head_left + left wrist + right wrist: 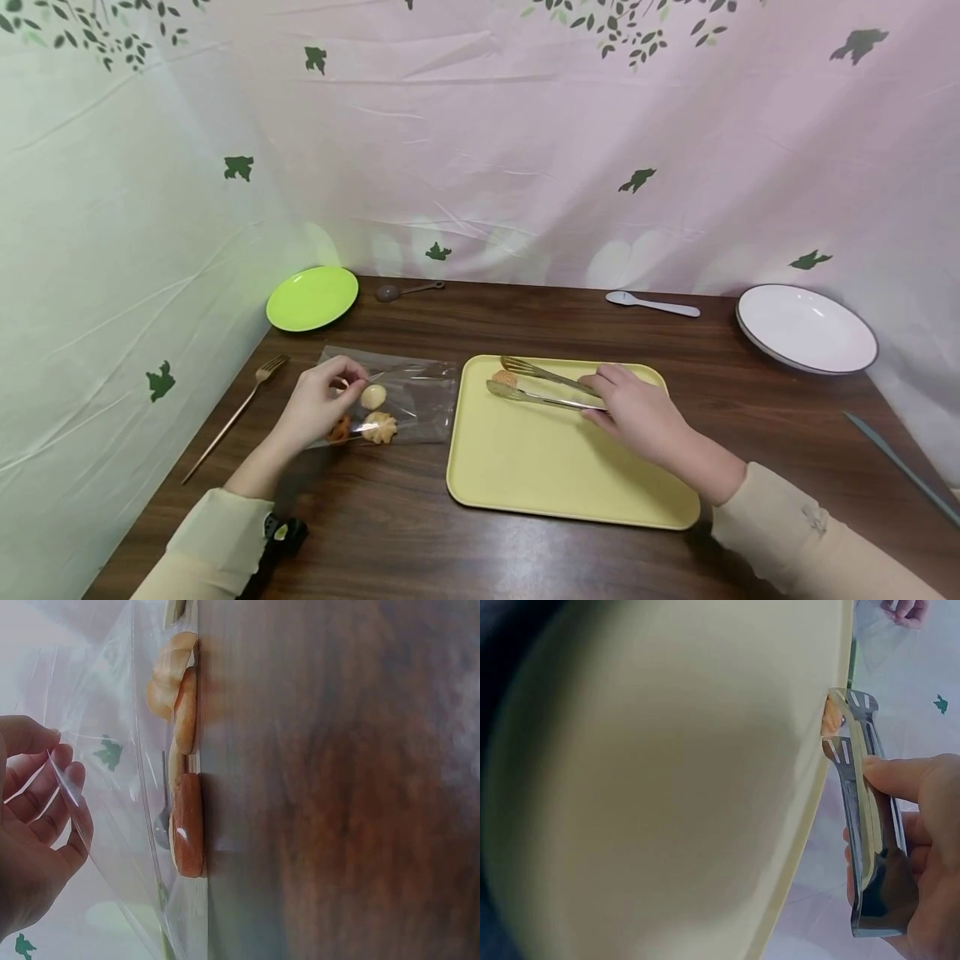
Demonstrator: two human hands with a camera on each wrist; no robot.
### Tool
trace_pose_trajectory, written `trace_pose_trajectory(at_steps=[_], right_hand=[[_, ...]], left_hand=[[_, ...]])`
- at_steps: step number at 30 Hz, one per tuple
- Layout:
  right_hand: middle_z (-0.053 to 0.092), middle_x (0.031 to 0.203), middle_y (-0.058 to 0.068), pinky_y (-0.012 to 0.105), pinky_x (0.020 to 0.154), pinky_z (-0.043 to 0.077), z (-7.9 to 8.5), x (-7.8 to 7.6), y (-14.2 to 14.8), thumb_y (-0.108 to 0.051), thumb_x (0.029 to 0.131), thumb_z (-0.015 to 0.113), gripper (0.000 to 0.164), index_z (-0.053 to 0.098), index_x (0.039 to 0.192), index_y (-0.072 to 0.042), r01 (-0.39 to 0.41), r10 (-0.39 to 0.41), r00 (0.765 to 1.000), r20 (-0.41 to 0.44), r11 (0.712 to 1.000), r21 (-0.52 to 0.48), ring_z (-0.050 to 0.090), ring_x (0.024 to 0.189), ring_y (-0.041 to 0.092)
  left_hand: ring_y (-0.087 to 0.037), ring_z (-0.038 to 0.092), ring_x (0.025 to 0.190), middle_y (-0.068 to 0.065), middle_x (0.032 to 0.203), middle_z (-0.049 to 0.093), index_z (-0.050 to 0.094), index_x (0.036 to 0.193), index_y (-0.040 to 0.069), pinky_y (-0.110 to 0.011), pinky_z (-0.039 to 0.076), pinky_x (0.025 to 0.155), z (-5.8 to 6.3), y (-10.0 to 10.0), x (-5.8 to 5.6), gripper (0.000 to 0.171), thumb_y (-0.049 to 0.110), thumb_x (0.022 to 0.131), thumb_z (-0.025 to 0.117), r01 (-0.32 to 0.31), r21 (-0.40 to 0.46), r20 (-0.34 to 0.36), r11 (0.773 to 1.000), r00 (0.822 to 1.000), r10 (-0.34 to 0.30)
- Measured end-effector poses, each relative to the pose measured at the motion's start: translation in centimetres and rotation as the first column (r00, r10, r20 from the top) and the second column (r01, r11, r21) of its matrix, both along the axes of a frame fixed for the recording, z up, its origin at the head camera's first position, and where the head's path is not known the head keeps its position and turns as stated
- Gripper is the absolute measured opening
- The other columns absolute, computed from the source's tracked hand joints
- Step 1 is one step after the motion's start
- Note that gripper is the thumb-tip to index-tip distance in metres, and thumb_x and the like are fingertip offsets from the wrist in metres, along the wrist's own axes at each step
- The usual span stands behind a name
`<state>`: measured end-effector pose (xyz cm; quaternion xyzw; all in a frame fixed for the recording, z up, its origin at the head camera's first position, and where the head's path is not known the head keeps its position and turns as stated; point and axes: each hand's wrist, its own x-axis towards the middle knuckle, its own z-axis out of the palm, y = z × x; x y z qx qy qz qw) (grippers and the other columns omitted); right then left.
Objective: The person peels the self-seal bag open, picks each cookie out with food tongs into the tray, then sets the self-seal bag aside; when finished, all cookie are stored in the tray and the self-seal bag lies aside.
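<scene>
My left hand [318,404] pinches the edge of a clear plastic bag [433,408] between thumb and fingers. Inside the bag lie a round pale piece [373,397], a flower-shaped golden pastry [380,427] and a reddish-brown piece [340,429]. In the left wrist view, the bag's film [112,840] rises from the table to the fingers [64,776]. A pair of metal tongs [551,402] is in my right hand [633,412], over the yellow tray [525,475]. A small round swirled pastry [506,377] shows at the parted tong tips, near the tray's far left corner.
A green plate [312,298] and a dark spoon [390,292] stand at the back left, a gold fork [240,410] left of the bag. Along the back right are a pale knife [652,303] and a white dish [806,327]; a blue-grey utensil [900,467] lies at the right edge.
</scene>
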<state>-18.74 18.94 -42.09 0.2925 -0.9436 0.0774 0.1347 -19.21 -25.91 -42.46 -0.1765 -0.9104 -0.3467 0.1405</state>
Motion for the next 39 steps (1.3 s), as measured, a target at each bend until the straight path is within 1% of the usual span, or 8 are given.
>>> trace_pose_trajectory(at_steps=[5, 9, 13, 17, 24, 29, 35, 39], right_hand=[[0.058, 0.097, 0.000, 0.033, 0.064, 0.049, 0.5, 0.1, -0.9, -0.033, 0.083, 0.073, 0.042, 0.063, 0.115, -0.009, -0.018, 0.020, 0.999, 0.031, 0.998, -0.053, 0.055, 0.089, 0.018], [0.055, 0.092, -0.002, 0.031, 0.062, 0.047, 1.1, 0.3, -2.5, -0.033, 0.083, 0.073, 0.039, 0.063, 0.115, -0.011, -0.061, 0.064, 0.997, 0.036, 0.996, -0.072, 0.053, 0.082, 0.014], [0.053, 0.089, -0.005, 0.026, 0.058, 0.045, 1.1, 0.2, -4.5, -0.031, 0.082, 0.075, 0.037, 0.065, 0.112, -0.014, -0.115, 0.117, 0.993, 0.027, 0.990, -0.078, 0.050, 0.078, 0.010], [0.054, 0.091, -0.006, 0.024, 0.055, 0.045, 0.8, -0.2, -6.4, -0.031, 0.082, 0.074, 0.034, 0.066, 0.110, -0.015, -0.159, 0.161, 0.987, 0.029, 0.985, -0.061, 0.052, 0.084, 0.011], [0.059, 0.100, -0.005, 0.030, 0.063, 0.051, 0.3, -1.1, -9.5, -0.031, 0.083, 0.073, 0.035, 0.065, 0.113, -0.015, -0.215, 0.215, 0.975, 0.051, 0.977, -0.014, 0.055, 0.094, 0.014], [0.059, 0.098, -0.005, 0.031, 0.065, 0.050, 0.3, -1.3, -11.2, -0.033, 0.084, 0.072, 0.034, 0.065, 0.112, -0.015, -0.256, 0.259, 0.962, 0.085, 0.966, -0.043, 0.055, 0.092, 0.014], [0.057, 0.094, -0.005, 0.031, 0.063, 0.048, 0.5, -1.5, -12.4, -0.035, 0.083, 0.072, 0.037, 0.066, 0.113, -0.016, -0.258, 0.270, 0.952, 0.144, 0.962, -0.094, 0.054, 0.087, 0.012], [0.057, 0.095, -0.006, 0.032, 0.065, 0.049, 0.4, -1.7, -13.1, -0.037, 0.083, 0.072, 0.038, 0.065, 0.114, -0.017, -0.268, 0.280, 0.945, 0.168, 0.959, -0.092, 0.054, 0.089, 0.012]], left_hand=[[-0.007, 0.056, 0.074, 0.007, 0.082, 0.060, 0.064, 0.088, 0.016, -0.036, 0.052, 0.069, 0.0, 0.0, 0.0, 0.010, 0.006, 0.089, 0.064, 0.002, 0.001, 0.004, 1.000, 1.000, -0.002], [-0.007, 0.055, 0.075, 0.007, 0.083, 0.060, 0.064, 0.088, 0.016, -0.035, 0.052, 0.069, -0.1, 0.0, 0.0, 0.010, 0.005, 0.089, 0.064, 0.007, 0.005, 0.005, 1.000, 1.000, -0.007], [-0.007, 0.055, 0.075, 0.007, 0.083, 0.060, 0.064, 0.088, 0.014, -0.035, 0.052, 0.069, -0.2, -0.3, 0.1, 0.010, 0.005, 0.088, 0.065, 0.010, 0.008, 0.000, 1.000, 1.000, -0.010], [-0.007, 0.056, 0.075, 0.006, 0.083, 0.060, 0.064, 0.088, 0.014, -0.037, 0.052, 0.069, -0.1, -0.5, 0.1, 0.010, 0.004, 0.088, 0.066, 0.007, 0.017, 0.000, 1.000, 1.000, -0.007], [-0.007, 0.056, 0.075, 0.006, 0.084, 0.061, 0.064, 0.089, 0.015, -0.038, 0.052, 0.069, 0.1, -0.5, 0.1, 0.010, 0.005, 0.088, 0.066, 0.012, 0.027, 0.009, 1.000, 1.000, -0.013], [-0.006, 0.055, 0.073, 0.007, 0.083, 0.060, 0.064, 0.089, 0.015, -0.036, 0.052, 0.068, 0.1, -0.3, 0.1, 0.011, 0.004, 0.087, 0.066, 0.020, 0.023, 0.011, 1.000, 1.000, -0.020], [-0.006, 0.054, 0.074, 0.007, 0.083, 0.060, 0.065, 0.090, 0.012, -0.036, 0.050, 0.066, -0.1, -0.4, 0.2, 0.008, 0.004, 0.087, 0.065, 0.028, 0.004, -0.002, 1.000, 1.000, -0.028], [-0.006, 0.054, 0.075, 0.007, 0.084, 0.060, 0.065, 0.090, 0.010, -0.036, 0.050, 0.066, -0.4, -0.5, 0.2, 0.006, 0.004, 0.087, 0.066, 0.038, 0.006, -0.010, 0.999, 0.999, -0.038]])
